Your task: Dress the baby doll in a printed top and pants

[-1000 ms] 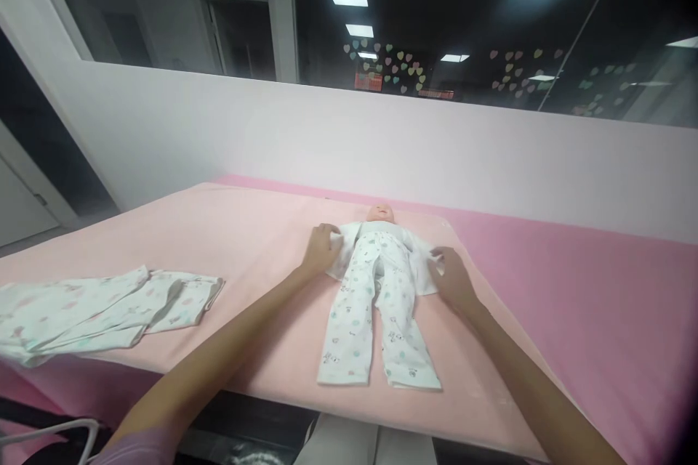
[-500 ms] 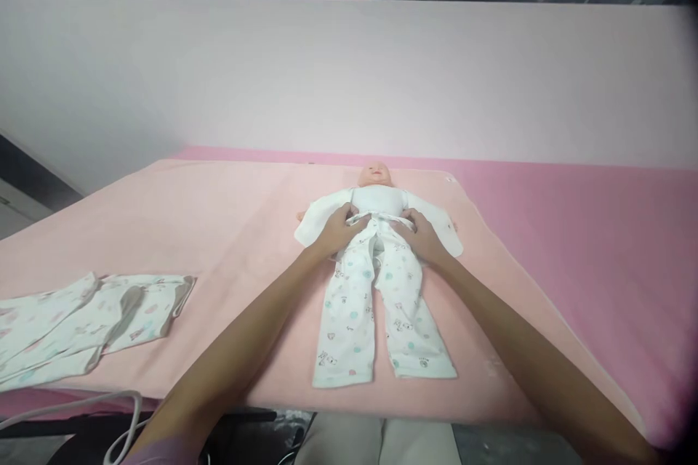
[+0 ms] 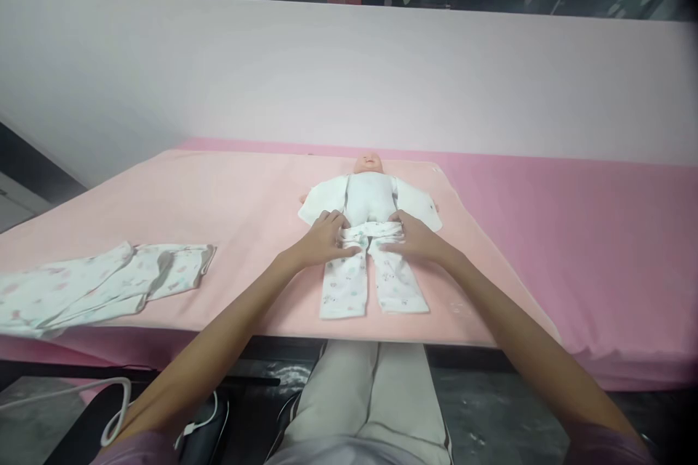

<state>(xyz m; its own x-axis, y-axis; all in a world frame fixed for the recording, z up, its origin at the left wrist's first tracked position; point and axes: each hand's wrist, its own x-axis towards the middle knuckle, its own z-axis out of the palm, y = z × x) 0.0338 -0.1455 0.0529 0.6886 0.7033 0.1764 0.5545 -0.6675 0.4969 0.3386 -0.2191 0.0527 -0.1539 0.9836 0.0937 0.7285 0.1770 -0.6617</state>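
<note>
A baby doll lies on its back, head away from me, in a white long-sleeved top. White baby pants with a small print lie over its lower body, legs toward me. My left hand grips the left side of the waist, fingers at the upper edge and thumb lower on the front. On the opposite side, my right hand holds the waist in much the same way. The fabric between the hands looks bunched or folded. The doll's legs are hidden.
Folded printed baby clothes lie at the left on the peach blanket. Pink cloth covers the table at the right. Behind stands a white partition. A white cable hangs below the table at lower left.
Both hands have moved from the waistband's upper edge a little down the pants, thumbs now lower on the front. The pants look shorter and more bunched at the waist. My view has shifted.
</note>
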